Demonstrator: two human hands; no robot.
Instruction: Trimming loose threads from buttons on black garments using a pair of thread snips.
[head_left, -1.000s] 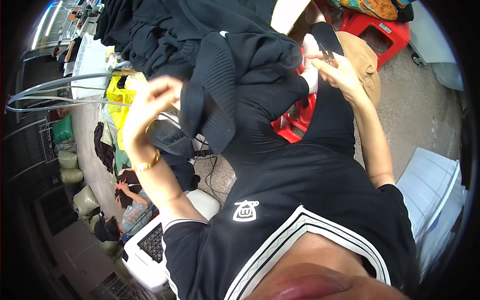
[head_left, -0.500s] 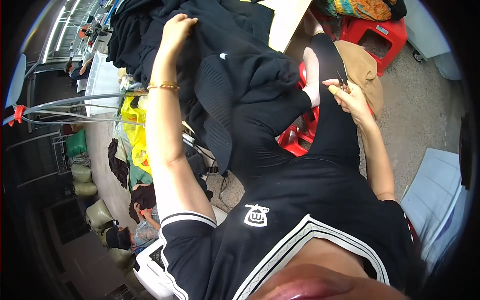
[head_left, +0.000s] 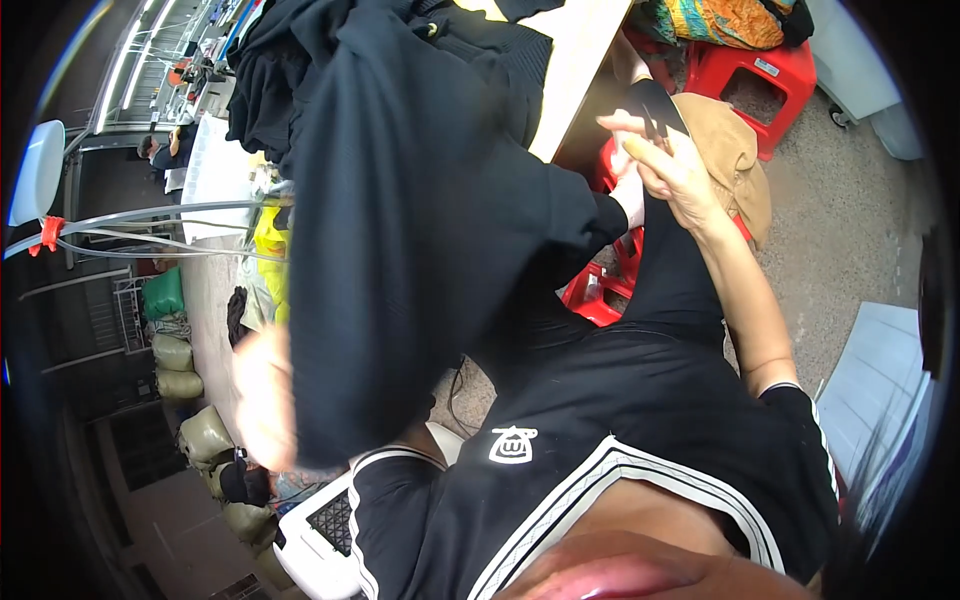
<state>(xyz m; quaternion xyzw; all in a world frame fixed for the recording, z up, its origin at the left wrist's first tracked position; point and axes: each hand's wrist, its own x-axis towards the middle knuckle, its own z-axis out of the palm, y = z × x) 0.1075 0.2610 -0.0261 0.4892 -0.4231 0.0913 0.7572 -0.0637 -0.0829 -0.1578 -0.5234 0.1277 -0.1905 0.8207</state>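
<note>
A black ribbed garment (head_left: 400, 230) is lifted over my lap, smeared by motion, and spreads across the left and middle of the view. My left arm (head_left: 265, 400) shows as blurred skin at the cloth's left edge; my left hand is hidden or smeared there, so its hold cannot be made out. Over my right leg, my right hand (head_left: 675, 175) is closed round small dark thread snips (head_left: 653, 130), which are blurred. Yellow wrapping (head_left: 645, 155) covers one of its digits. More black garments (head_left: 275, 75) are heaped on the pale tabletop (head_left: 580, 75).
A red stool (head_left: 795, 95) at the far right bears patterned cloth (head_left: 725, 22). Tan fabric (head_left: 735, 165) lies beyond my right hand. Another red stool (head_left: 595, 300) stands between my legs. Grey cables (head_left: 150, 215) cross at left; sacks (head_left: 205, 435) and people are beyond.
My left arm has drawn back from the far heap toward me, and the black garment has risen with it. My right hand has shifted slightly left with the snips.
</note>
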